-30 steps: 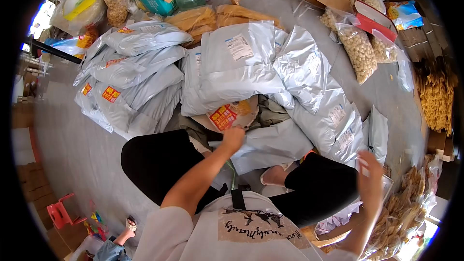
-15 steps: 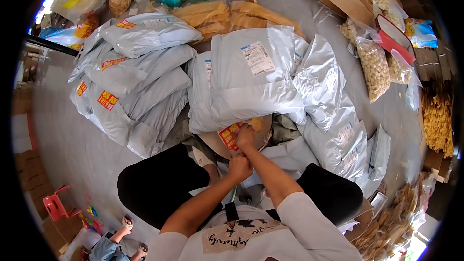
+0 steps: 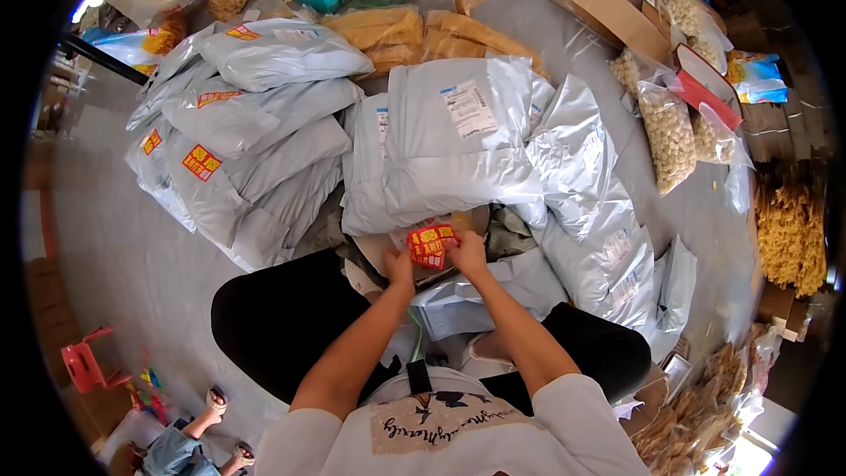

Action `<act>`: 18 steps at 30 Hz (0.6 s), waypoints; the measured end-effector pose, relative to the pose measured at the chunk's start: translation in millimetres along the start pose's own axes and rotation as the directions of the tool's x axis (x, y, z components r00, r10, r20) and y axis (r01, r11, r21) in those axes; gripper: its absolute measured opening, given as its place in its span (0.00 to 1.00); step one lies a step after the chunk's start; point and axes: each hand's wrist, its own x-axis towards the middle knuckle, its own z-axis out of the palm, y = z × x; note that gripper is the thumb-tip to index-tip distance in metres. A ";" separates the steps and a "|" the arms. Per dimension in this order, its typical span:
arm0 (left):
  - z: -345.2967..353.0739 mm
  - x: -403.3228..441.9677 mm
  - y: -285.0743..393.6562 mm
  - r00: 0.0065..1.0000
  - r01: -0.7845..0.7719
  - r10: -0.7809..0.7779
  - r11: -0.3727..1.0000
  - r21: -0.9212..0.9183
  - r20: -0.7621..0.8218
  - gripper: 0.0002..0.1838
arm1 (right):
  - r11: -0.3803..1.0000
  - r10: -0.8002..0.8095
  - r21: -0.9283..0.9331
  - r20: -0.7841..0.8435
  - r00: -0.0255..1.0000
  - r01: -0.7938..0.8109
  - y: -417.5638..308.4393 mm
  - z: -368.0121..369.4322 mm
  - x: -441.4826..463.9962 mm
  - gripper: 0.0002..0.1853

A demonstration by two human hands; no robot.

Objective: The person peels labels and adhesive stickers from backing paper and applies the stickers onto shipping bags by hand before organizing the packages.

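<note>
Between my two hands, above a round open container (image 3: 371, 247), is a red sticker (image 3: 430, 246) with yellow print. My right hand (image 3: 468, 252) pinches its right edge. My left hand (image 3: 398, 268) is closed at the sticker's left edge; its fingertips are partly hidden. Just beyond the hands lies a large grey mailing bag (image 3: 458, 167) bearing a white shipping label (image 3: 469, 109), its near edge covering part of the container. Something yellowish (image 3: 460, 221) shows in the container behind my right hand.
Stacked grey parcels with red stickers (image 3: 256, 137) lie to the left, more grey parcels (image 3: 590, 238) to the right. Behind are brown packages (image 3: 379, 31) and a wooden stand (image 3: 493, 2). Bags of pale pieces (image 3: 667, 132) lie right. Another person's legs (image 3: 189, 441) and a red stool (image 3: 86, 363) are lower left.
My hands, close together and crossing before, have moved apart to either side of the sticker. The sticker has been raised and turned between them. The view has shifted slightly.
</note>
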 end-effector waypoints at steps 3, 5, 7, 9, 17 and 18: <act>-3.0 -7.8 12.8 0.973 -0.037 0.079 0.981 -0.192 0.216 0.22 | 0.987 0.007 0.163 -0.045 0.999 0.000 2.1 -9.9 -9.2 0.08; -5.9 -13.9 22.0 0.934 -0.097 0.147 0.982 -0.164 0.326 0.20 | 0.995 -0.064 0.071 -0.123 0.990 0.074 13.2 -12.7 -16.7 0.07; -3.6 -13.3 26.8 0.878 -0.165 0.210 0.976 -0.141 0.430 0.19 | 0.990 -0.143 -0.025 -0.194 0.971 0.141 9.3 -22.5 -23.8 0.06; 4.8 -12.3 34.3 0.816 -0.230 0.379 0.905 -0.358 0.435 0.19 | 0.957 0.022 0.289 -0.073 0.997 0.000 5.5 -34.5 -27.6 0.05; -23.1 -68.3 105.7 0.794 -0.013 0.248 0.920 -0.392 0.555 0.31 | 0.697 0.156 0.695 0.094 0.983 -0.177 -36.2 -95.2 -50.6 0.03; -27.8 -70.9 108.7 0.746 0.132 0.157 0.917 -0.375 0.647 0.32 | 0.698 0.150 0.695 0.090 0.985 -0.170 -40.2 -97.6 -52.0 0.03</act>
